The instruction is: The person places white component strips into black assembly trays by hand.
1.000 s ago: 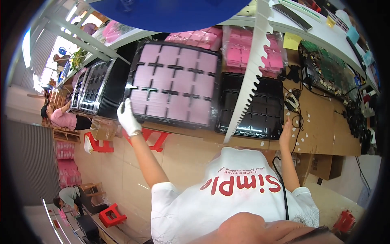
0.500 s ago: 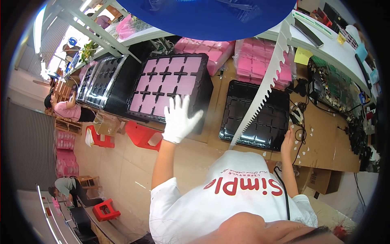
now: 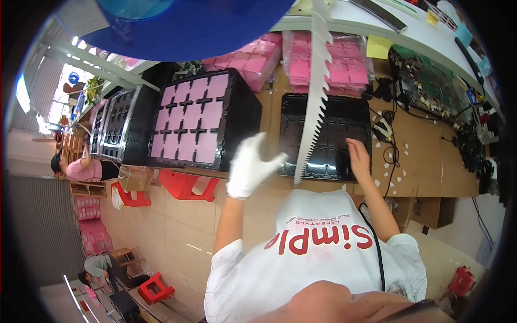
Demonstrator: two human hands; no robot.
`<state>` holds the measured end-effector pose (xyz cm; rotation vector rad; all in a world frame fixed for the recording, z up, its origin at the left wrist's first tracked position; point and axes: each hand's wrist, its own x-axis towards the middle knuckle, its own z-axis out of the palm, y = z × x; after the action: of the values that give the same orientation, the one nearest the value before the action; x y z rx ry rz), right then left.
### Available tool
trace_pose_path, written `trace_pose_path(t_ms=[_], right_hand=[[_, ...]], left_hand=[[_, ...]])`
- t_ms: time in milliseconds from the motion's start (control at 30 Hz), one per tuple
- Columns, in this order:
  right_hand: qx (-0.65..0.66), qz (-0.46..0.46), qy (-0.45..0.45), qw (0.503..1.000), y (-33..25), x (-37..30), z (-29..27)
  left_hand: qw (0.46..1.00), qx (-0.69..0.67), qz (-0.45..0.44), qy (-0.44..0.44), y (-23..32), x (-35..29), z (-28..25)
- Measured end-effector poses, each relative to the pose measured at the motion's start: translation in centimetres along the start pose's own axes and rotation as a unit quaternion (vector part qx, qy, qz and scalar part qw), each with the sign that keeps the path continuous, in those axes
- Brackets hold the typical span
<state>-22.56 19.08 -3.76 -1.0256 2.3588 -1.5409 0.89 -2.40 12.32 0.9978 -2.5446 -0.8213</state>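
Observation:
My left hand (image 3: 249,168), in a white glove, is held up between a tall stack topped by a pink-filled black tray (image 3: 186,121) and a black plastic tray (image 3: 291,110). Its fingers are spread and slightly blurred, with nothing in them. My bare right hand (image 3: 359,160) is at the right edge of the black tray, fingers stretched out. Whether it touches the tray I cannot tell. The black tray lies on the cardboard-covered bench, moulded into compartments. A long white saw-toothed strip (image 3: 316,97) crosses the view in front of it.
Pink packs in clear plastic (image 3: 328,62) lie behind the tray. To the right are black cables (image 3: 396,151), white scraps and a heap of green circuit boards (image 3: 431,86). A blue round object (image 3: 188,27) covers the top. Red stools (image 3: 188,185) stand left; two other people are farther off.
The whole view has shifted. My left hand has moved away from the pink-filled stack toward the black tray. My right hand has come in over the tray's right edge.

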Motion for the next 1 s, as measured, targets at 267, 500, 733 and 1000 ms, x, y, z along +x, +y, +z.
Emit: trace_pose_path(t_ms=[267,500,733,1000], right_hand=[[0.289,0.186,-0.383,0.858,-0.3,-1.4,9.0],[0.343,0.254,-0.376,0.822,-1.4,-2.4,9.4],[0.178,0.178,-0.268,0.93,-2.6,-2.0,9.2],[0.153,-0.15,-0.177,0.961,-2.6,4.8,11.9]], left_hand=[[0.839,-0.464,-0.268,-0.089,-3.7,1.0,12.1],[0.771,-0.542,-0.333,-0.028,-5.3,0.9,12.7],[0.817,-0.445,-0.353,-0.103,-4.4,0.3,15.1],[0.825,-0.499,-0.249,0.089,-10.7,-0.4,19.2]])
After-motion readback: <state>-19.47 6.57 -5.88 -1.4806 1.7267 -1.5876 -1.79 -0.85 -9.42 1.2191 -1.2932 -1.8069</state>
